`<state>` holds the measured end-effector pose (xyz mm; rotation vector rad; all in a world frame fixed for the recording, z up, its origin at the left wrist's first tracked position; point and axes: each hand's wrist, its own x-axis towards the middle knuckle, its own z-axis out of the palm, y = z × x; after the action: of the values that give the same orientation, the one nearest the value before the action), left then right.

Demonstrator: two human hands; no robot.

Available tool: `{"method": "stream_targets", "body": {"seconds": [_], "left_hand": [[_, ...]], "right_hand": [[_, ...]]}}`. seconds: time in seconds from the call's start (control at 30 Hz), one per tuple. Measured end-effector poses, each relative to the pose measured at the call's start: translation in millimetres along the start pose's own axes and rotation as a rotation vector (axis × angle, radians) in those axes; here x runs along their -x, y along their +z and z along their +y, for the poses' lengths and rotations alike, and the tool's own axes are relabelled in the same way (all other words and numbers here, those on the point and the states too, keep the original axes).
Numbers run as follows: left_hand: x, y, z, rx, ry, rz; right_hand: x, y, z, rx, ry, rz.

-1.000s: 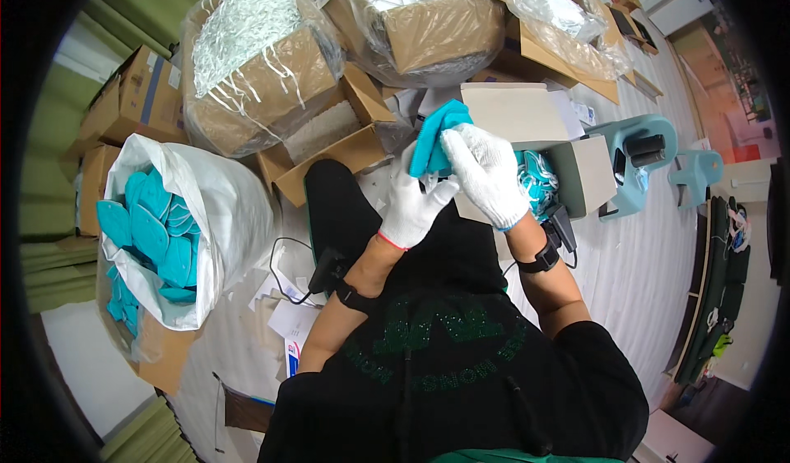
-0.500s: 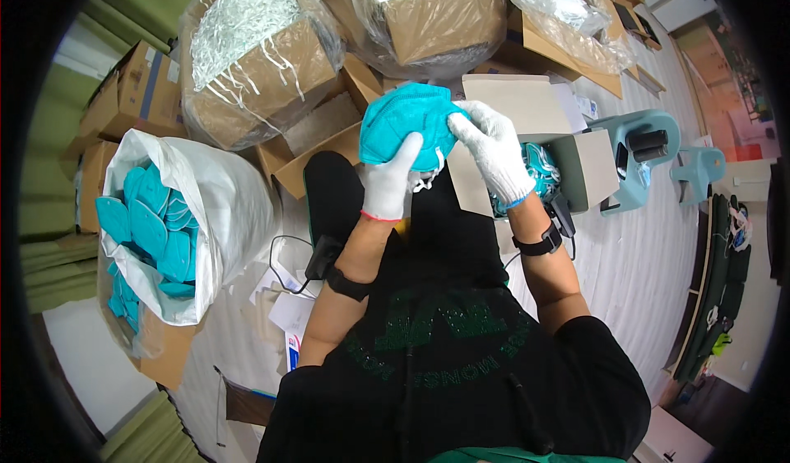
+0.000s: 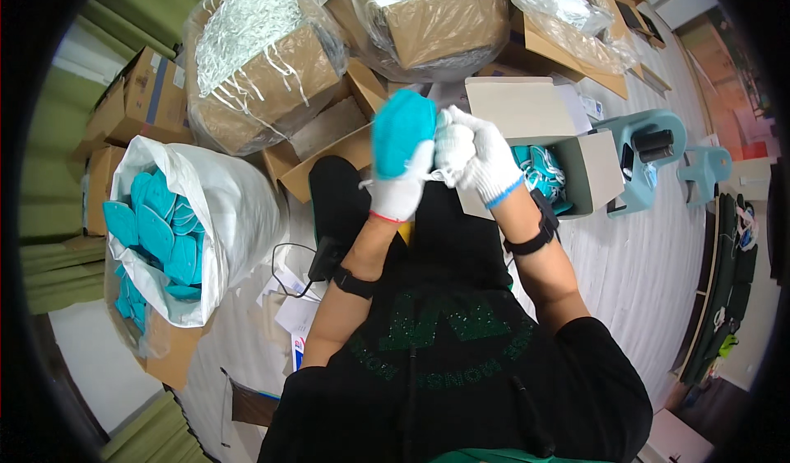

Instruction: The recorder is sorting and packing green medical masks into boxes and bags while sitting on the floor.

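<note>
A teal folded face mask (image 3: 401, 130), perhaps more than one layered together, is raised above my lap. My left hand (image 3: 398, 193), in a white knit glove with a red cuff, is closed on its lower part, and white ear straps hang at the wrist. Against the mask's right edge, my right hand (image 3: 494, 157), gloved with a blue cuff, has its fingers curled in; what they pinch is hidden. Just right of that hand stands an open carton (image 3: 599, 171) holding teal masks with white straps (image 3: 543, 173).
A white sack (image 3: 239, 208) of teal mask pieces (image 3: 164, 231) stands at left. Ahead are a plastic-lined box (image 3: 280, 93) heaped with white straps (image 3: 251, 31) and another lined box (image 3: 448, 31). A blue-grey stool (image 3: 642, 125) bearing a black object is at right.
The mask has turned from lying broadside to upright and narrower. My right hand has gone from holding its right edge with extended fingers to a curled grip beside it.
</note>
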<state>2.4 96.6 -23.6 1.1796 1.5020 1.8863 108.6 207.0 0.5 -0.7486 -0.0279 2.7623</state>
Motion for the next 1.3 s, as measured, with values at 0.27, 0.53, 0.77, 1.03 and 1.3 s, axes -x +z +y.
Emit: {"method": "stream_targets", "body": {"seconds": [0.27, 0.53, 0.77, 1.03, 1.3], "left_hand": [[45, 13, -12, 0.101, -0.583, -0.183], [67, -33, 14, 0.746, -0.971, -0.101], [13, 23, 98, 0.845, -1.262, 0.329], [38, -59, -32, 0.534, -0.768, 0.028], [-16, -27, 8, 0.245, -0.419, 0.537]], "right_hand": [[-68, -52, -64, -0.186, -0.308, -0.206], [-19, -26, -76, 0.999, -0.757, 0.270], [21, 0, 33, 1.703, -0.645, -0.362], [10, -10, 6, 0.921, -0.540, -0.048], [-25, -9, 33, 0.672, -0.337, -0.029]]}}
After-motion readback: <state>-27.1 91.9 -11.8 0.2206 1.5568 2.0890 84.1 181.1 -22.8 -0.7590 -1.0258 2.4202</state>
